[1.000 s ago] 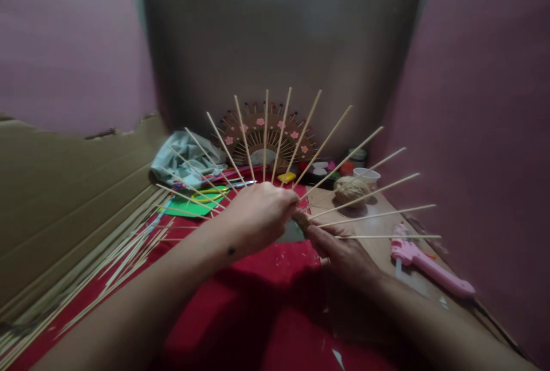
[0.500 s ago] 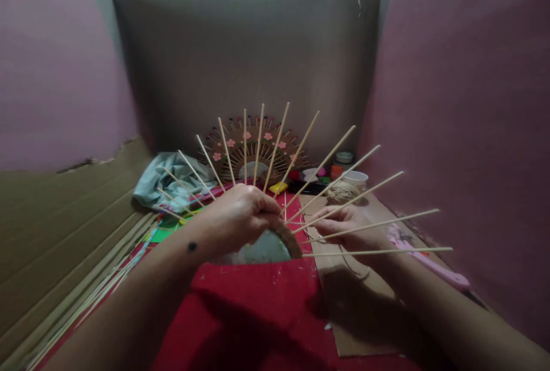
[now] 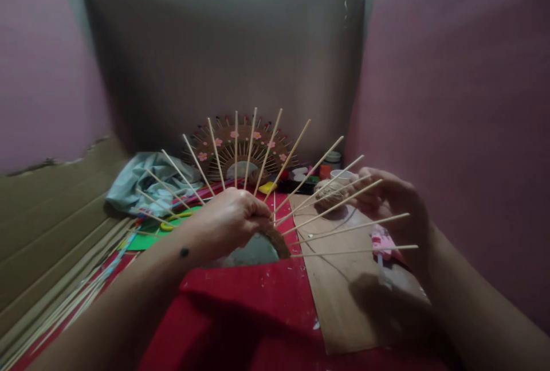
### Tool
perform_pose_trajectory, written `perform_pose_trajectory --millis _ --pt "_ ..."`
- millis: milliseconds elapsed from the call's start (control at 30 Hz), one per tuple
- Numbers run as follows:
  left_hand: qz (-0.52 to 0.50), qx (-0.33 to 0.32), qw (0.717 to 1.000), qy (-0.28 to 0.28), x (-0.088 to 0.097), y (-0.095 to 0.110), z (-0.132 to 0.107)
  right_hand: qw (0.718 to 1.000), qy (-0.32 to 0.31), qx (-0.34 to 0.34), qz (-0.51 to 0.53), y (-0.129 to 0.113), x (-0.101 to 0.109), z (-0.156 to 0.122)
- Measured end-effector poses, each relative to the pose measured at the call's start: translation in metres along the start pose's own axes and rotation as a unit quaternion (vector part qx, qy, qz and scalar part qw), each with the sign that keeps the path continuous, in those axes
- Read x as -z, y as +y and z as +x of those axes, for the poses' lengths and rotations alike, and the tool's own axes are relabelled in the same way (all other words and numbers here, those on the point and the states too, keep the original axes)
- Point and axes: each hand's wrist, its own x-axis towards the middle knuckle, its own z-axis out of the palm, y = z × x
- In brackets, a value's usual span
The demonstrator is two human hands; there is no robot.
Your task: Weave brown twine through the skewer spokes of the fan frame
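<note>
My left hand [image 3: 238, 216] is closed on the rim of a half-round piece [image 3: 253, 250] with a brown edge and a pale centre. Several thin wooden sticks [image 3: 324, 159] fan out from that edge, some passing behind the hand. Over on the right, my right hand [image 3: 389, 193] is raised beside the outer stick ends, its fingers pinched together on a strand of twine [image 3: 309, 204] that runs back toward the brown rim. Behind the sticks lies a ball of twine [image 3: 329, 194].
A finished-looking fan with pink flowers [image 3: 240, 136] stands against the back wall. Pale cloth [image 3: 141, 182] and loose sticks [image 3: 73, 313] lie left. Cardboard [image 3: 335, 302] covers part of the red table surface [image 3: 223, 313]. A pink glue gun [image 3: 382, 242] sits under my right forearm.
My right hand has moved away from the rim, up and to the right, drawing the twine out. The left hand keeps its hold. The view has shifted slightly.
</note>
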Motion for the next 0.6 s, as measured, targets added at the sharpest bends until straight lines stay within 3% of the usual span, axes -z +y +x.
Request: perform_pose_trajectory --millis 167,300,367,467,533,600 --pt "0.034 -0.019 0.999 0.028 -0.003 -0.004 0.004 0.997 0.059 0.046 0.014 0.004 0.014 0.002" --pt "0.040 -0.011 0.998 0.040 0.003 -0.004 0.004 0.998 0.046 0.021 0.026 0.010 0.018 0.006" --pt "0.024 0.004 0.999 0.040 0.008 -0.004 0.001 1.000 0.007 -0.027 -0.009 0.013 0.014 0.008" --pt "0.004 0.006 0.999 0.054 0.018 -0.006 -0.006 0.982 -0.102 -0.085 -0.134 0.025 -0.002 0.009" --pt "0.002 -0.002 0.997 0.079 0.023 -0.007 -0.011 0.952 -0.187 -0.068 -0.233 0.039 -0.017 0.005" --pt "0.012 -0.011 0.995 0.100 0.027 -0.006 -0.015 0.917 -0.242 -0.009 -0.318 0.055 -0.031 -0.001"
